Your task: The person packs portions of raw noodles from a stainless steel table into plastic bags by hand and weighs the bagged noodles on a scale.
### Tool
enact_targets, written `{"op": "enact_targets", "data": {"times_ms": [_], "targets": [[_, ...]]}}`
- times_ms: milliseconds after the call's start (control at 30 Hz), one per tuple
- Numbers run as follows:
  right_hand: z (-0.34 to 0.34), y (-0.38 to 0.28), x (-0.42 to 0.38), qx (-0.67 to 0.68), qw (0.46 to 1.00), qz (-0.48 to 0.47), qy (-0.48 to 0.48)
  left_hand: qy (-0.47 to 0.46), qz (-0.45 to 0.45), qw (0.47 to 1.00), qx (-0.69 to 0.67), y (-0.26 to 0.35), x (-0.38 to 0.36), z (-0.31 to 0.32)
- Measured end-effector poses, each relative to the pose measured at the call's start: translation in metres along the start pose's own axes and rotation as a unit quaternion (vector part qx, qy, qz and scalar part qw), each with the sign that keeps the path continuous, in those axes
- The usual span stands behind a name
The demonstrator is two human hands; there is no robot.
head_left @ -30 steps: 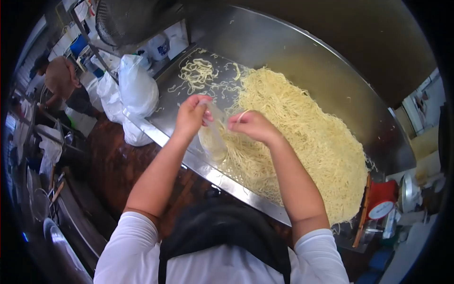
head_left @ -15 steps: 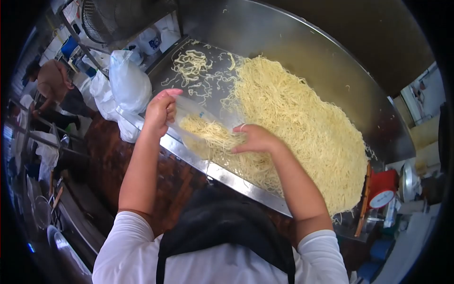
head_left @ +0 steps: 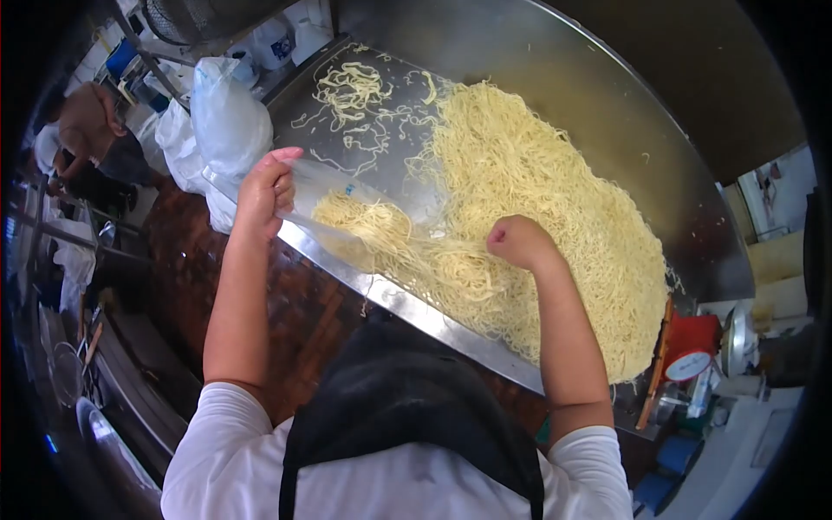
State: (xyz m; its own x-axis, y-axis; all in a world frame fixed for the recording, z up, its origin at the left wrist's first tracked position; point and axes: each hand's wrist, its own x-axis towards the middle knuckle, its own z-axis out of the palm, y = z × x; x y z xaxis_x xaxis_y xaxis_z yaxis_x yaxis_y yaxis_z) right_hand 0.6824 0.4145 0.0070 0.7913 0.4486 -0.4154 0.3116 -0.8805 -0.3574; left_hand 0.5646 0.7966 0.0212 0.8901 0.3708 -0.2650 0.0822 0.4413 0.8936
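Observation:
A clear plastic bag (head_left: 303, 186) stretches from my left hand (head_left: 267, 192), whose fingers are closed on its edge. Pale noodles (head_left: 360, 221) lie in and at the mouth of the bag, above the metal rim of the tray. My right hand (head_left: 520, 243) is closed over the large noodle pile (head_left: 555, 199), with its fingers curled together. Strands run from near this hand toward the bag; whatever its fingers hold is hidden.
The metal tray (head_left: 607, 113) has a raised back wall, and loose noodles are scattered at its upper left. Filled plastic bags (head_left: 227, 113) stand left of it. A red scale (head_left: 693, 347) is at the right. People (head_left: 95, 130) are at the far left.
My right hand has moved right, away from the bag, and its fingers have gone from spread to curled. My left hand has shifted slightly left with the bag.

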Motion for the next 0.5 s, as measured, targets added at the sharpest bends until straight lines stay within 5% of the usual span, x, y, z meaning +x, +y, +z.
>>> {"op": "enact_targets", "data": {"times_ms": [367, 500], "targets": [[0.041, -0.012, -0.007, -0.111, 0.983, 0.131, -0.065, 0.023, 0.009, 1.000, -0.017, -0.003, -0.007, -0.003], [0.039, 0.017, -0.013, 0.083, 0.994, 0.037, -0.061, 0.020, 0.008, 0.999, -0.027, -0.007, -0.008, -0.006]]}}
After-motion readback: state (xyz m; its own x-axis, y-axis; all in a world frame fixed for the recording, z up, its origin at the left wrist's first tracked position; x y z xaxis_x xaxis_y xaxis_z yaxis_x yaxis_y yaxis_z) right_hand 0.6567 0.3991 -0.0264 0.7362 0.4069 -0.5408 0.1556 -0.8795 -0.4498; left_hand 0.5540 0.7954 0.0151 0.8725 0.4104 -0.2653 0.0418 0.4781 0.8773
